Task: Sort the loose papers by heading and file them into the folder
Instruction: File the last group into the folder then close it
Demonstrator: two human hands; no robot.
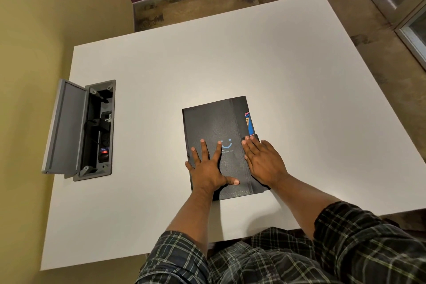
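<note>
A black folder (214, 122) with a blue smiley print lies closed on the white table (276, 64), near its front edge. A sliver of coloured paper (247, 122) shows at the folder's right edge, under the cover. My left hand (208, 166) lies flat with spread fingers on the cover's lower half. My right hand (262, 160) rests with straight fingers on the folder's right edge, covering its lower right corner. No loose papers lie on the table.
A grey cable box (94, 129) is set into the table at the left, its lid (62, 127) standing open toward the wall. Yellow wall runs along the left; floor shows beyond the far and right table edges.
</note>
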